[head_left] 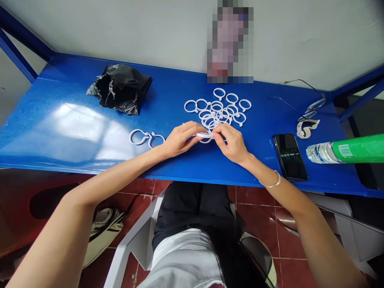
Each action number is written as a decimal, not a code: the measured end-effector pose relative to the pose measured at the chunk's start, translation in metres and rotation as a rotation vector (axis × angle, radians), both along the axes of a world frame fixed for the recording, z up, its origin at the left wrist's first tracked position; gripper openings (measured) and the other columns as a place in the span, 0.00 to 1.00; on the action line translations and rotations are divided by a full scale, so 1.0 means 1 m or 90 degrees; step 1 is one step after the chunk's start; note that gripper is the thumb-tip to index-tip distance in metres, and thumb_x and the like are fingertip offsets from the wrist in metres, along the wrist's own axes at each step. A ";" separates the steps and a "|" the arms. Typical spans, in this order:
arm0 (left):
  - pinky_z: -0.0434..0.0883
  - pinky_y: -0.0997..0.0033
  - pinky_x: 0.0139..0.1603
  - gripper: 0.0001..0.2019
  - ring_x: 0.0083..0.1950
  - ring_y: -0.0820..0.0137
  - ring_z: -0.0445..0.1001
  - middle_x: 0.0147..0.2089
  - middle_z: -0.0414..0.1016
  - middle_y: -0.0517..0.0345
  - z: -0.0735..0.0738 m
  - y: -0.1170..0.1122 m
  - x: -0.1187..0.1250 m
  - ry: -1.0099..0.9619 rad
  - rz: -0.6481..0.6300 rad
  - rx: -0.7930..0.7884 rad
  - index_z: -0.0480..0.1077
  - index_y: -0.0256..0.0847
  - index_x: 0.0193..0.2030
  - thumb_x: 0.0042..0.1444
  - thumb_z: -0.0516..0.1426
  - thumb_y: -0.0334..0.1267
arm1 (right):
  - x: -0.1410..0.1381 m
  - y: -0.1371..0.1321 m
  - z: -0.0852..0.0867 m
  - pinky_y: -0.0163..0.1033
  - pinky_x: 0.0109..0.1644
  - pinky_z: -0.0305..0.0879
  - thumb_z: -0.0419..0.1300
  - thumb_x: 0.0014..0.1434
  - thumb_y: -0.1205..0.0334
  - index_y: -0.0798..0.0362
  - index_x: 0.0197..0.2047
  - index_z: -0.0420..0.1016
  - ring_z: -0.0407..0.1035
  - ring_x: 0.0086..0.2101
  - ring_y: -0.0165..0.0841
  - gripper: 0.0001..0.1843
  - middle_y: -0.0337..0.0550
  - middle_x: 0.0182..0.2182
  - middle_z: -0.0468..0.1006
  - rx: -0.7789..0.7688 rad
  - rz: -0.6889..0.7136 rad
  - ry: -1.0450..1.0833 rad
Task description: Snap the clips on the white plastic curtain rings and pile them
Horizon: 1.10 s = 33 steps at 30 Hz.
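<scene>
Between my two hands is a white plastic ring [204, 135], just in front of a pile of like rings. My left hand [184, 138] pinches its left side between thumb and fingers. On the ring's right side, the thumb and forefinger of my right hand [229, 141] are closed near its small tab. The loose white rings [216, 106] lie overlapping beyond my fingers, each with a small knob. Two opened rings [138, 137] rest on the table left of my left hand, close together. My fingers hide part of the held ring.
A crumpled black plastic bag [120, 88] lies at the back left of the blue table [171, 168]. To the right are a black phone [290, 157], eyeglasses [312, 108], a white strap-like item [307, 129] and a green tube with a foil-like end [357, 150]. A wall [150, 32] rises behind.
</scene>
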<state>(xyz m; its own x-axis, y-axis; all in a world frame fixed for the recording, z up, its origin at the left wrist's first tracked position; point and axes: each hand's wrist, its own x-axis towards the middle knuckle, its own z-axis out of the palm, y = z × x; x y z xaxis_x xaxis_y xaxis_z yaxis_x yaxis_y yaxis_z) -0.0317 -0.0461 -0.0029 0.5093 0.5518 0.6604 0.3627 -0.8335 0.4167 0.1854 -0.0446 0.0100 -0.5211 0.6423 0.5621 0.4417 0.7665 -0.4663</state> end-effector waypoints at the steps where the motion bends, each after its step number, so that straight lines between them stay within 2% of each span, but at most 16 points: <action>1: 0.72 0.72 0.44 0.15 0.43 0.70 0.77 0.42 0.78 0.49 -0.001 -0.001 0.000 0.003 0.001 -0.022 0.72 0.36 0.48 0.70 0.46 0.41 | 0.000 -0.001 0.000 0.36 0.34 0.62 0.48 0.71 0.61 0.52 0.35 0.68 0.69 0.30 0.31 0.13 0.40 0.29 0.75 0.000 -0.001 -0.005; 6: 0.70 0.78 0.33 0.21 0.29 0.75 0.75 0.29 0.77 0.55 0.000 -0.003 0.001 -0.047 0.010 -0.188 0.75 0.35 0.40 0.71 0.46 0.46 | -0.001 -0.003 0.001 0.37 0.36 0.63 0.46 0.72 0.61 0.52 0.37 0.70 0.71 0.32 0.32 0.15 0.42 0.31 0.78 0.032 -0.006 -0.043; 9: 0.67 0.80 0.27 0.22 0.22 0.78 0.71 0.25 0.76 0.58 0.003 -0.005 0.002 -0.112 0.005 -0.306 0.75 0.34 0.37 0.70 0.47 0.48 | -0.001 -0.004 0.002 0.37 0.37 0.65 0.48 0.71 0.59 0.54 0.41 0.72 0.72 0.33 0.33 0.13 0.43 0.33 0.79 0.064 0.005 -0.047; 14: 0.62 0.80 0.20 0.23 0.16 0.79 0.65 0.18 0.70 0.62 0.006 -0.007 0.005 -0.135 0.070 -0.441 0.76 0.33 0.40 0.69 0.48 0.50 | 0.000 -0.004 0.001 0.38 0.36 0.66 0.55 0.67 0.51 0.55 0.49 0.70 0.74 0.34 0.34 0.16 0.44 0.35 0.80 0.146 0.017 -0.055; 18: 0.61 0.79 0.21 0.21 0.17 0.78 0.63 0.17 0.66 0.64 0.003 -0.008 0.005 -0.101 0.130 -0.427 0.77 0.32 0.47 0.68 0.49 0.47 | 0.000 -0.005 -0.002 0.39 0.36 0.67 0.57 0.65 0.48 0.52 0.49 0.70 0.74 0.34 0.35 0.18 0.43 0.35 0.80 0.178 0.008 -0.117; 23: 0.57 0.77 0.23 0.18 0.18 0.78 0.55 0.16 0.58 0.68 0.002 -0.011 0.006 -0.040 0.135 -0.387 0.75 0.33 0.53 0.67 0.51 0.42 | -0.001 -0.005 -0.002 0.38 0.35 0.67 0.58 0.67 0.52 0.52 0.42 0.74 0.74 0.33 0.34 0.12 0.43 0.33 0.80 0.230 -0.015 -0.178; 27: 0.57 0.77 0.23 0.19 0.19 0.78 0.55 0.17 0.58 0.67 0.004 -0.010 0.006 -0.064 0.108 -0.380 0.74 0.34 0.54 0.68 0.49 0.43 | -0.002 -0.005 0.001 0.37 0.35 0.67 0.56 0.68 0.56 0.54 0.40 0.74 0.74 0.33 0.33 0.11 0.43 0.32 0.81 0.259 -0.030 -0.166; 30: 0.57 0.78 0.23 0.21 0.18 0.78 0.56 0.18 0.59 0.68 0.008 -0.009 0.004 -0.047 0.067 -0.359 0.70 0.34 0.58 0.69 0.48 0.46 | -0.001 -0.005 0.001 0.37 0.35 0.68 0.54 0.69 0.57 0.54 0.41 0.75 0.75 0.33 0.33 0.12 0.43 0.32 0.82 0.241 -0.051 -0.132; 33: 0.59 0.80 0.23 0.25 0.19 0.79 0.58 0.20 0.63 0.68 0.012 -0.009 0.001 -0.003 0.016 -0.305 0.67 0.36 0.60 0.64 0.55 0.52 | -0.001 -0.004 0.000 0.37 0.35 0.68 0.54 0.70 0.56 0.53 0.40 0.75 0.75 0.33 0.33 0.13 0.43 0.31 0.81 0.196 -0.066 -0.103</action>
<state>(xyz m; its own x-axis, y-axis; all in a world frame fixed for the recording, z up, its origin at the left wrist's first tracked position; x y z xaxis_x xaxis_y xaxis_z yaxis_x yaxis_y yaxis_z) -0.0307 -0.0551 0.0087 0.4892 0.8068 0.3314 0.3770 -0.5382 0.7538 0.1849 -0.0490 0.0099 -0.5599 0.5094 0.6535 0.5733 0.8076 -0.1383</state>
